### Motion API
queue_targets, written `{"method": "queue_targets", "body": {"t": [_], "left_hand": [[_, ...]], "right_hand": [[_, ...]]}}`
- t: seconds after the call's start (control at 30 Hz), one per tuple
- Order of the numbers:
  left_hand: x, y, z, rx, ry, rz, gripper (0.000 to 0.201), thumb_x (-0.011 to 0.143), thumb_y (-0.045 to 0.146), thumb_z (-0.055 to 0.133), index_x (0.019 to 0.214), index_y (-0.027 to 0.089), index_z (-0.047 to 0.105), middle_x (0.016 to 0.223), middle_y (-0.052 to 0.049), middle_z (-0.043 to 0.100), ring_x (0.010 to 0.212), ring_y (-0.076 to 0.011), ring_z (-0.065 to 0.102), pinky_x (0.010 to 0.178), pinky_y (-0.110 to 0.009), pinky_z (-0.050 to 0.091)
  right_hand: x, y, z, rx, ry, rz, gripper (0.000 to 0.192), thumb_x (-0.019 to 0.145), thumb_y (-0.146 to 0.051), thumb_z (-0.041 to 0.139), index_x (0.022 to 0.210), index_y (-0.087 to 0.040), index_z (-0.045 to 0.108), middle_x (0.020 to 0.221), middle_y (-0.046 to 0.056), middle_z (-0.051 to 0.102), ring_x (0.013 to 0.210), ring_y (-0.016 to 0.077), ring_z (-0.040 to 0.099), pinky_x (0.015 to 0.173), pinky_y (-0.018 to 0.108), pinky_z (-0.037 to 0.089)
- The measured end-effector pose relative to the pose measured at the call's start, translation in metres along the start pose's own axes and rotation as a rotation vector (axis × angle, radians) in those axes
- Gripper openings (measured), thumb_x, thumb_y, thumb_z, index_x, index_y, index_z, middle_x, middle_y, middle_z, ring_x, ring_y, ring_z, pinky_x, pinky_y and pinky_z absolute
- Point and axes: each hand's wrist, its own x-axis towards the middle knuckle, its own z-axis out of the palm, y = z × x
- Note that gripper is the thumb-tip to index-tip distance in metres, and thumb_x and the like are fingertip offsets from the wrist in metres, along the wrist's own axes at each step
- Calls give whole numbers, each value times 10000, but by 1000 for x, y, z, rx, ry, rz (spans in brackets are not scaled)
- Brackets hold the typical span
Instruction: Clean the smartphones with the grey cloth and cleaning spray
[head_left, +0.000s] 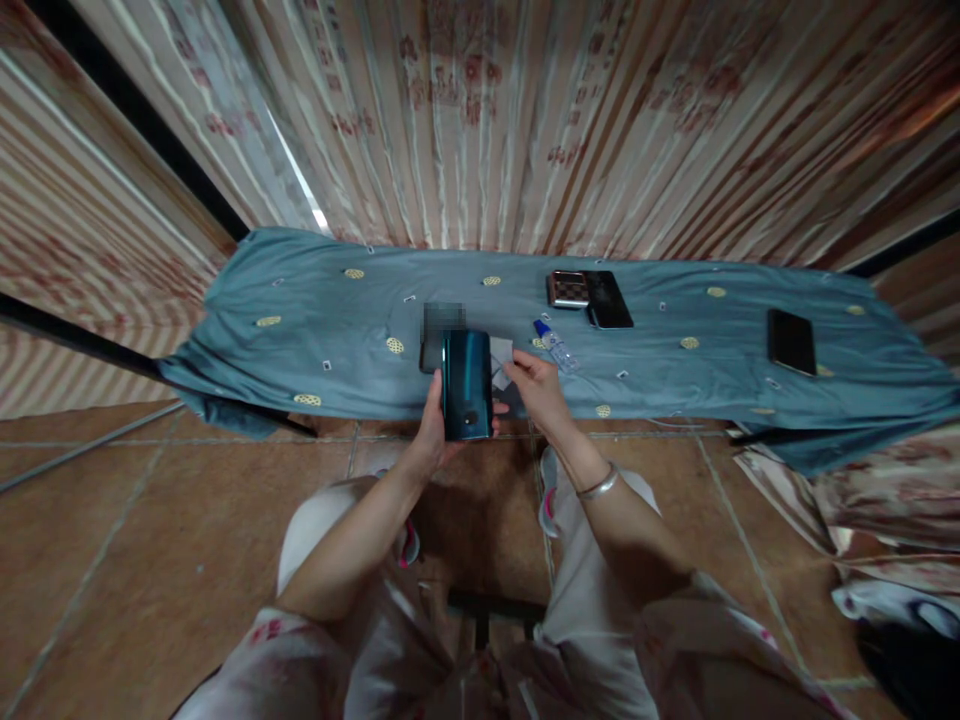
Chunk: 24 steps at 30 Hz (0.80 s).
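My left hand (433,425) is wrapped round a glossy dark-blue smartphone (466,385), held with its back turned up near the front edge of the cloth-covered table. Between thumb and fingers of my right hand (536,385) is a light grey wiping cloth (501,357), close against the phone's right edge. Whether the cloth touches the phone I cannot tell. A clear bottle with a blue cap (556,345) lies just beyond my right hand. Behind the phone rests a dark flat object (429,356), partly hidden and blurred out.
On the blue-green tablecloth (352,330) lie a brown checkered case (568,289), a black phone-like slab (609,300) beside it, and another dark slab (791,341) far right. A patterned curtain (465,130) hangs behind the table. Tiled floor (210,540) shows below.
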Motion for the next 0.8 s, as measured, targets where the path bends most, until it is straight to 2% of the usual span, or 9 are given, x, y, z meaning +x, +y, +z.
{"method": "queue_targets", "body": {"t": [0.1, 0.17, 0.23, 0.3, 0.37, 0.47, 0.53, 0.63, 0.8], "left_hand": [[3, -2, -1, 17, 47, 15, 810, 947, 680, 175, 1137, 59, 660, 834, -185, 762, 610, -243, 698, 627, -385, 574], [6, -2, -1, 6, 102, 18, 785, 952, 673, 187, 1145, 80, 663, 865, -164, 766, 688, -247, 719, 679, -384, 585], [9, -2, -1, -5, 198, 39, 724, 962, 651, 216, 1163, 119, 664, 911, -130, 768, 817, -255, 734, 754, -384, 590], [13, -2, -2, -5, 300, 74, 649, 972, 618, 264, 1168, 145, 663, 957, -103, 764, 936, -257, 725, 822, -370, 584], [17, -3, -3, 9, 373, 107, 575, 998, 536, 276, 1167, 145, 662, 1012, -93, 755, 1030, -240, 703, 884, -336, 568], [20, -7, -5, 43, 445, 132, 462, 1012, 363, 283, 1194, 149, 650, 1100, -88, 737, 1148, -205, 661, 960, -292, 539], [21, -10, -6, 67, 490, 117, 416, 996, 328, 333, 1221, 167, 643, 1148, -96, 728, 1209, -216, 633, 996, -303, 525], [24, -14, -5, 95, 472, 150, 426, 994, 351, 345, 1274, 207, 631, 1226, -89, 712, 1284, -225, 587, 1059, -302, 486], [27, -19, 0, 108, 334, 248, 469, 1011, 373, 316, 1363, 221, 586, 1348, -24, 657, 1379, -176, 494, 1149, -264, 391]], "right_hand": [[-3, 0, -2, -227, 62, -149, 279, 829, -436, 603, 824, -179, 711, 752, 5, 669, 690, 156, 595, 649, 272, 498], [-11, -2, 1, -350, 34, -255, 298, 896, -395, 530, 958, -178, 725, 972, 55, 718, 852, 190, 652, 764, 311, 542], [-24, -4, 9, -468, -51, -369, 325, 950, -321, 462, 1131, -194, 700, 1238, 89, 674, 1047, 205, 651, 904, 351, 545], [-38, -4, 19, -591, -195, -529, 354, 974, -254, 425, 1215, -179, 673, 1298, 117, 653, 1181, 220, 607, 1032, 394, 494], [-49, -3, 28, -703, -296, -630, 365, 988, -254, 431, 1266, -166, 651, 1326, 140, 633, 1223, 237, 577, 1078, 428, 465], [-55, -1, 34, -803, -321, -673, 396, 1003, -248, 414, 1344, -173, 600, 1375, 140, 595, 1248, 260, 551, 1087, 464, 460], [-53, -1, 34, -834, -299, -678, 421, 1006, -205, 387, 1389, -195, 563, 1394, 127, 579, 1247, 258, 550, 1078, 459, 469], [-47, 0, 31, -852, -250, -708, 453, 1003, -158, 359, 1423, -188, 526, 1417, 134, 548, 1242, 253, 543, 1068, 439, 477], [-38, 1, 25, -868, -176, -723, 479, 995, -141, 347, 1450, -171, 495, 1447, 153, 509, 1252, 260, 522, 1057, 427, 480]]}}
